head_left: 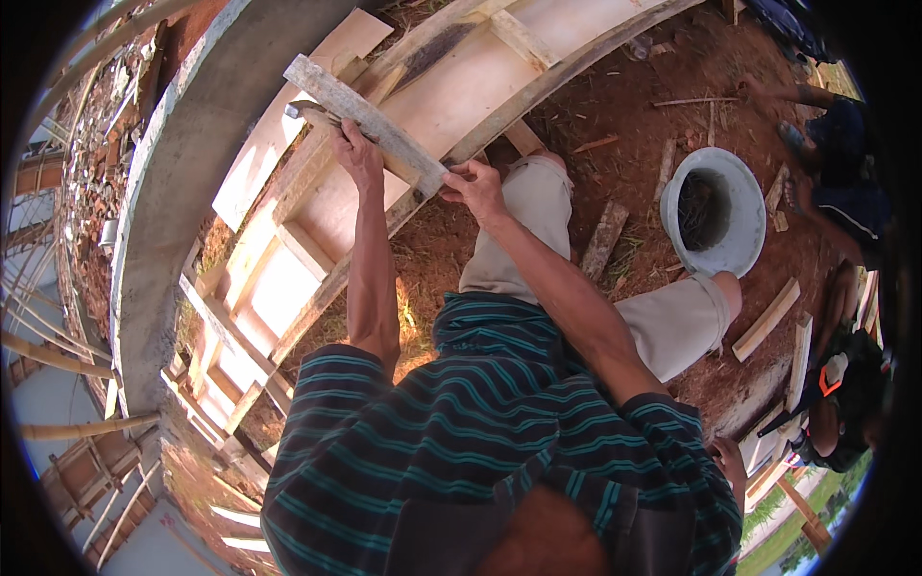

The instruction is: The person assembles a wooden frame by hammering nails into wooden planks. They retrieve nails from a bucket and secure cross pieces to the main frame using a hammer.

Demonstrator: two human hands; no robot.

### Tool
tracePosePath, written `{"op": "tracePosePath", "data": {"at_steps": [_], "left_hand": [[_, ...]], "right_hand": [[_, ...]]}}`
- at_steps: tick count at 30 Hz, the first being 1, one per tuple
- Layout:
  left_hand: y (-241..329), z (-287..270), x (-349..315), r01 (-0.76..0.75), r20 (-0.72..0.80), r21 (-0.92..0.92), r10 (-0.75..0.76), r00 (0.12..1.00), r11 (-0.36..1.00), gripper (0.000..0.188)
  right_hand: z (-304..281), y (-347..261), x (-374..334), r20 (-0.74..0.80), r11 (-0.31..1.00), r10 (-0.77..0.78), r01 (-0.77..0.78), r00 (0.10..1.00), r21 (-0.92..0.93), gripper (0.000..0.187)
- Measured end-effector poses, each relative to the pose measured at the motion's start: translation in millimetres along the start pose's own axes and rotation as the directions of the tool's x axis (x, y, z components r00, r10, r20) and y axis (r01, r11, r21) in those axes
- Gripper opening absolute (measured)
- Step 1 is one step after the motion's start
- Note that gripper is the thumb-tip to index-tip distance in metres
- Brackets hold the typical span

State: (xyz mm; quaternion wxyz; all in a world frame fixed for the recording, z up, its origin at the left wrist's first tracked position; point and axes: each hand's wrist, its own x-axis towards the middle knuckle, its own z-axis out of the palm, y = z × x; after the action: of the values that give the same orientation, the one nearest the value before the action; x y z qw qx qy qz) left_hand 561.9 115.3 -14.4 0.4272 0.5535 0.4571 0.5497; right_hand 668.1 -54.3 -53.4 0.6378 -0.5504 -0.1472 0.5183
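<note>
A grey, weathered board [370,120] lies slantwise across a pale wooden formwork frame [312,187]. My left hand [359,156] is closed at the board's left edge, around the handle of what looks like a hammer [300,109]. Its metal head sticks out to the left, beyond the frame's beam. Part of the handle is hidden by the fingers. At the board's near end my right hand [477,192] grips it, thumb and fingers closed on the tip.
A pale bucket [714,213] stands on red soil at my right, with scrap wood [605,238] lying around it. Beyond the frame, a curved concrete wall [178,182] runs along the left. Other people [845,192] are at the right edge.
</note>
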Motion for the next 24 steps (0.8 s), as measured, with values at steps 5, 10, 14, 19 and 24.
{"op": "tracePosePath", "data": {"at_steps": [5,10,14,19,24], "left_hand": [[0.8,-1.7,0.6,0.013,-0.008,0.049,-0.012,1.0,0.999,0.03],[8.7,-0.1,1.3,-0.006,0.004,0.022,0.006,1.0,1.0,0.031],[5.4,1.1,2.4,0.013,0.0,0.045,-0.013,1.0,0.999,0.029],[8.7,-1.2,3.5,0.032,0.007,-0.028,-0.032,0.999,0.999,0.026],[11.7,-16.9,-4.5,0.012,0.031,0.005,-0.012,0.999,1.0,0.03]], "right_hand": [[-13.5,4.3,-0.9,0.107,0.923,0.106,-0.138,0.989,0.36,0.032],[-0.5,4.1,-5.6,-0.005,0.988,0.049,-0.047,0.999,0.149,0.031],[3.9,0.2,-3.2,-0.057,0.996,0.043,-0.038,0.997,0.082,0.028],[6.0,-3.5,-2.9,-0.053,0.999,0.038,-0.036,0.998,0.033,0.028],[-1.2,-18.2,-4.8,-0.098,0.772,-0.206,0.1,0.974,-0.627,0.039]]}}
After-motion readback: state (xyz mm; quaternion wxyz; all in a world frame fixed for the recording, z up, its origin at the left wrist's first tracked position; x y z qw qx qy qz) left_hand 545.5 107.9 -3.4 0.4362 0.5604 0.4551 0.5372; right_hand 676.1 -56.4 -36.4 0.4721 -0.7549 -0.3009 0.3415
